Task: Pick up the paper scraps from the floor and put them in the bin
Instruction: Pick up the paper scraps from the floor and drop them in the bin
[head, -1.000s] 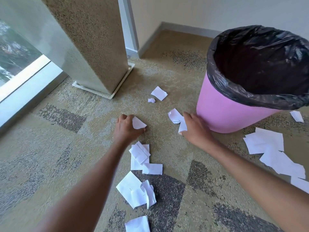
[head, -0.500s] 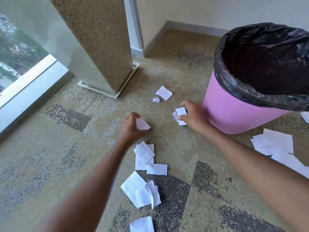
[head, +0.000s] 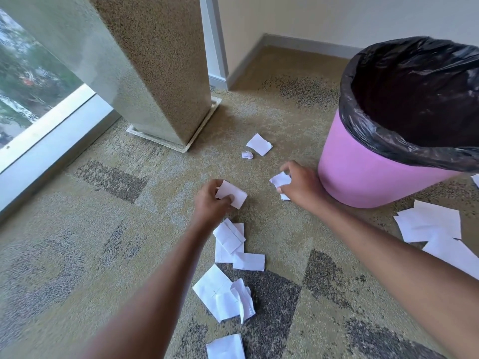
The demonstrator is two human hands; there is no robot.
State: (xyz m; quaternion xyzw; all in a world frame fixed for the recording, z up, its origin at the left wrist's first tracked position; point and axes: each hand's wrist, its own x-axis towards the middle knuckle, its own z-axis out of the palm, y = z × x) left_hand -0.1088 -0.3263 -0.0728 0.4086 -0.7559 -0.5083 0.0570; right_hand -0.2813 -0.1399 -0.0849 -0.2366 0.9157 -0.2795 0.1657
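Observation:
My left hand pinches a flat white paper scrap just above the carpet. My right hand grips a crumpled white scrap, close to the foot of the pink bin, which is lined with a black bag. More white scraps lie on the carpet: a square piece and a tiny crumpled one beyond my hands, a stack of several under my left forearm, a folded bunch nearer me, and large sheets at the right.
A speckled square pillar on a pale base stands at the back left. A window with a white sill runs along the left. The wall and grey skirting close the back. Another scrap lies at the bottom edge.
Both hands have closed round their scraps and lifted them off the carpet. The right hand has gathered its two pieces into one crumpled wad.

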